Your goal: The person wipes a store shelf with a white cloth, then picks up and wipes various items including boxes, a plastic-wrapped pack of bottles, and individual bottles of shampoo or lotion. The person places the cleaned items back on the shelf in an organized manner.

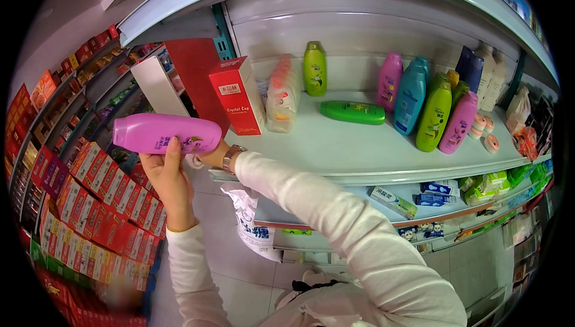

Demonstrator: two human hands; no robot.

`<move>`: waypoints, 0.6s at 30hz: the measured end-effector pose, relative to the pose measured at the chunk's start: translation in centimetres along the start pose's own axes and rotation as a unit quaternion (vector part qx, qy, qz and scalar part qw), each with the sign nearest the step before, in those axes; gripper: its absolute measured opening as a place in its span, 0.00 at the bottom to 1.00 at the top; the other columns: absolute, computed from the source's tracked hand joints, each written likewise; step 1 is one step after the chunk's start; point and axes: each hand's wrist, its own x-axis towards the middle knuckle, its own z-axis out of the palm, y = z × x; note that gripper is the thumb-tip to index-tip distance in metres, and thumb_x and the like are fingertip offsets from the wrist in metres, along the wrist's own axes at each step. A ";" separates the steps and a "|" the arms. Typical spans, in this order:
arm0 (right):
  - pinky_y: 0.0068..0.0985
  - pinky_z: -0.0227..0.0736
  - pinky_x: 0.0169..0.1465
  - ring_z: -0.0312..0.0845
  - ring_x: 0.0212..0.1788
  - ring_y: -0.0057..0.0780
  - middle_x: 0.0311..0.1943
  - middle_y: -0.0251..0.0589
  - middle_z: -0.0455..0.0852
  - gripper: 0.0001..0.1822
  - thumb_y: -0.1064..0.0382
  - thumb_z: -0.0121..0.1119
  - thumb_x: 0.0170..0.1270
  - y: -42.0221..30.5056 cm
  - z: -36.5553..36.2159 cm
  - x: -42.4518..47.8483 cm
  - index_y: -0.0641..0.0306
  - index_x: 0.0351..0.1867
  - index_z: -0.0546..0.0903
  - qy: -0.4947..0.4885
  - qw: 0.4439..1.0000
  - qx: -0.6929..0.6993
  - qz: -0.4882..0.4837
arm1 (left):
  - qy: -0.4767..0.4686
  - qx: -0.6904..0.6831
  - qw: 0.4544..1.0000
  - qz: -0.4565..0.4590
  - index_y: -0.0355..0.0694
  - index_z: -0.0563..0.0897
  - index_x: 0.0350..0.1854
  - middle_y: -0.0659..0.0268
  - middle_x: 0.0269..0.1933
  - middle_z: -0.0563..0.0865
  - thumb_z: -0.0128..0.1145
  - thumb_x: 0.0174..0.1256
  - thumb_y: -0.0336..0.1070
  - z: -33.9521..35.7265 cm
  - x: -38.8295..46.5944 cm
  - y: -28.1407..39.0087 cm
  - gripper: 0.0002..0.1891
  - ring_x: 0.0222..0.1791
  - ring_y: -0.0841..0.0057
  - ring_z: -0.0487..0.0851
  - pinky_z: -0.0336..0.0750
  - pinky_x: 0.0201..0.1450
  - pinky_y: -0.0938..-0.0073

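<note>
My left hand (173,183) grips a pink shampoo bottle (152,131), its thumb across the printed front. The bottle lies nearly level in the air, left of the shelf, with its cap end to the left. My right hand (214,155), with a metal wristwatch (232,157) on its wrist, reaches behind the bottle's base end. Its fingers are mostly hidden there, so its grip does not show. Something whitish (194,161) pokes out below the bottle beside that hand; I cannot tell what it is.
On the shelf (296,156) stand a red box (238,98), clear plastic-wrapped goods (283,98), a light-green bottle (315,68) and a bottle cluster (409,98). A green bottle (352,112) lies flat. Stacked cartons (103,210) line the left; a white sack (254,228) is on the floor.
</note>
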 end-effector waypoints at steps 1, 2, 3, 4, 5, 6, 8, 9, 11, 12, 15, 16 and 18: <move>0.41 0.77 0.57 0.79 0.55 0.53 0.52 0.51 0.82 0.20 0.69 0.61 0.63 -1.7 -1.5 -0.1 0.62 0.58 0.78 0.008 1.000 -0.016 -0.010 | 0.000 -0.001 1.000 0.000 0.38 0.72 0.63 0.62 0.56 0.84 0.63 0.72 0.26 0.1 0.0 0.0 0.21 0.54 0.75 0.84 0.78 0.61 0.71; 0.42 0.77 0.57 0.79 0.55 0.54 0.52 0.51 0.81 0.21 0.69 0.61 0.63 -3.3 -2.8 -0.4 0.62 0.59 0.77 0.020 0.999 -0.045 -0.015 | -0.002 0.000 1.000 0.006 0.38 0.72 0.63 0.62 0.56 0.84 0.63 0.72 0.26 0.0 0.1 0.2 0.21 0.54 0.75 0.84 0.79 0.61 0.71; 0.43 0.77 0.57 0.78 0.54 0.55 0.52 0.51 0.80 0.22 0.68 0.62 0.63 -3.9 -4.5 -0.9 0.62 0.60 0.77 0.037 0.996 -0.082 -0.018 | -0.011 -0.007 1.000 0.008 0.37 0.72 0.63 0.62 0.56 0.84 0.63 0.72 0.26 0.7 0.2 0.3 0.21 0.54 0.75 0.84 0.79 0.61 0.71; 0.43 0.77 0.56 0.78 0.54 0.55 0.52 0.51 0.80 0.23 0.69 0.62 0.62 -3.7 -5.9 -1.3 0.62 0.60 0.76 0.028 0.995 -0.099 -0.008 | -0.021 -0.015 1.000 0.010 0.37 0.72 0.63 0.62 0.56 0.84 0.63 0.72 0.26 1.4 0.4 0.4 0.21 0.54 0.75 0.84 0.79 0.60 0.71; 0.44 0.77 0.56 0.78 0.54 0.54 0.51 0.50 0.79 0.24 0.69 0.63 0.61 -3.5 -7.5 -1.7 0.62 0.60 0.76 0.019 0.993 -0.117 0.003 | -0.030 -0.018 0.999 0.008 0.37 0.72 0.63 0.62 0.55 0.84 0.63 0.72 0.26 2.2 0.6 0.5 0.20 0.54 0.75 0.84 0.79 0.60 0.71; 0.44 0.77 0.55 0.78 0.54 0.54 0.51 0.50 0.79 0.25 0.69 0.64 0.60 -3.9 -9.5 -2.5 0.62 0.60 0.76 0.008 0.988 -0.151 0.014 | -0.037 -0.024 0.999 0.006 0.37 0.72 0.63 0.62 0.55 0.84 0.62 0.73 0.26 2.9 0.8 0.4 0.20 0.54 0.76 0.84 0.79 0.60 0.71; 0.44 0.77 0.54 0.78 0.54 0.52 0.51 0.49 0.79 0.27 0.70 0.66 0.56 -7.1 -13.9 -4.8 0.62 0.60 0.75 -0.019 0.973 -0.226 0.031 | -0.061 -0.014 0.998 0.014 0.40 0.72 0.63 0.63 0.54 0.85 0.58 0.77 0.32 4.3 1.4 -0.1 0.17 0.52 0.75 0.85 0.81 0.57 0.69; 0.43 0.77 0.53 0.78 0.54 0.51 0.51 0.49 0.79 0.29 0.71 0.67 0.54 -9.2 -16.1 -6.4 0.62 0.60 0.75 -0.034 0.962 -0.267 0.038 | -0.079 -0.021 0.997 0.003 0.39 0.72 0.63 0.64 0.54 0.85 0.58 0.77 0.32 5.1 1.7 -0.6 0.17 0.52 0.75 0.85 0.81 0.57 0.69; 0.42 0.77 0.53 0.78 0.54 0.48 0.52 0.46 0.79 0.32 0.71 0.69 0.49 -11.4 -19.9 -9.5 0.62 0.60 0.75 -0.051 0.936 -0.347 0.019 | -0.118 -0.034 0.992 -0.018 0.39 0.72 0.62 0.64 0.53 0.85 0.58 0.77 0.31 7.3 2.5 -1.5 0.16 0.51 0.75 0.86 0.81 0.57 0.69; 0.41 0.77 0.52 0.78 0.54 0.48 0.53 0.44 0.79 0.31 0.72 0.66 0.48 -12.4 -21.5 -11.1 0.61 0.59 0.76 -0.052 0.923 -0.381 0.016 | -0.134 -0.027 0.990 -0.046 0.38 0.72 0.61 0.64 0.52 0.85 0.58 0.77 0.31 9.4 2.3 -1.6 0.15 0.50 0.76 0.86 0.82 0.55 0.70; 0.40 0.77 0.51 0.77 0.54 0.46 0.53 0.42 0.79 0.31 0.73 0.65 0.46 -14.9 -25.5 -15.9 0.59 0.58 0.78 -0.028 0.885 -0.463 0.032 | -0.222 -0.003 0.974 -0.055 0.38 0.75 0.59 0.65 0.49 0.86 0.63 0.72 0.28 14.8 2.6 -4.9 0.16 0.48 0.76 0.86 0.84 0.50 0.71; 0.39 0.76 0.51 0.77 0.54 0.45 0.53 0.41 0.79 0.31 0.73 0.65 0.46 -15.4 -26.5 -17.2 0.58 0.57 0.79 -0.018 0.875 -0.483 0.041 | -0.253 -0.030 0.963 -0.094 0.37 0.76 0.59 0.64 0.50 0.86 0.65 0.70 0.27 16.6 2.5 -6.1 0.18 0.49 0.76 0.86 0.83 0.52 0.71; 0.40 0.76 0.52 0.77 0.54 0.45 0.53 0.41 0.79 0.30 0.73 0.64 0.46 -15.7 -28.3 -19.3 0.59 0.56 0.80 -0.006 0.862 -0.502 0.073 | -0.301 -0.042 0.943 -0.133 0.37 0.78 0.58 0.64 0.50 0.87 0.68 0.67 0.27 20.1 2.6 -8.9 0.19 0.49 0.77 0.85 0.82 0.53 0.71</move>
